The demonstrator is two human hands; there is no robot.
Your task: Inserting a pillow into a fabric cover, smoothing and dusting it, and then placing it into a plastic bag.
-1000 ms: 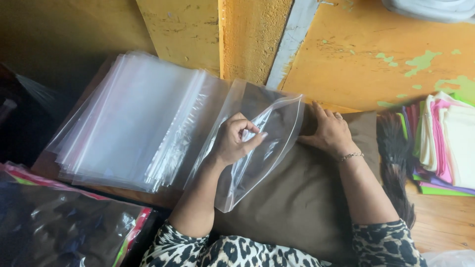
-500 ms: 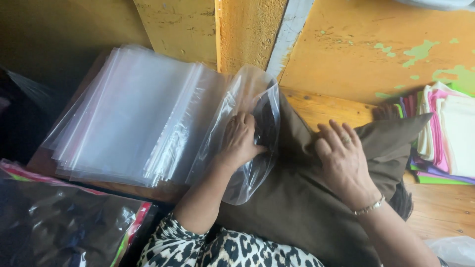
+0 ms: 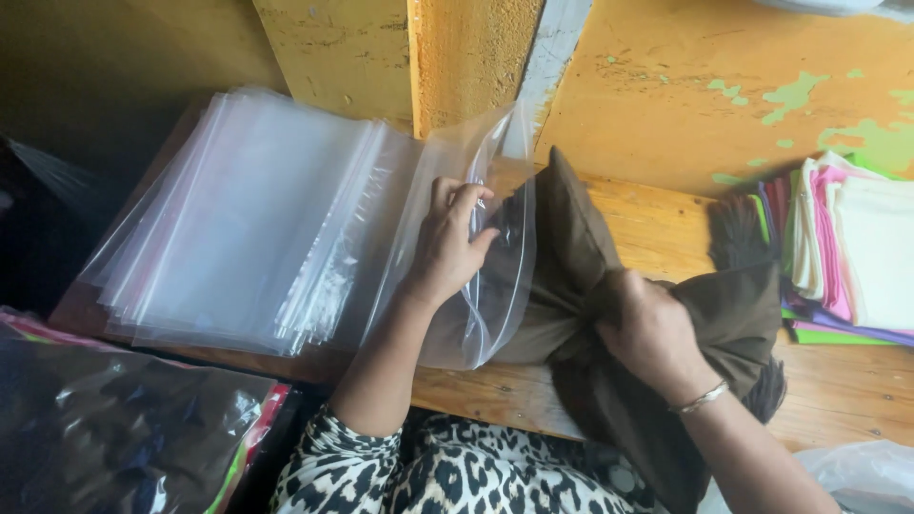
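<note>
My left hand grips the open mouth of a clear zip plastic bag and holds it up off the wooden table. My right hand is clenched around the bunched middle of a brown cushion cover. One end of the brown fabric points into the bag's opening, and part of it shows through the plastic. The other end hangs toward my lap. A thin bracelet sits on my right wrist.
A stack of clear plastic bags lies left of my left hand. Folded coloured cloths are piled at the right, with a dark feathery item beside them. Packed bags lie at lower left. A yellow wall rises behind the table.
My right hand went from pressing flat on the brown cover to bunching it in a fist and lifting it. My left hand raised the bag's mouth and spread it wider around the fabric's end.
</note>
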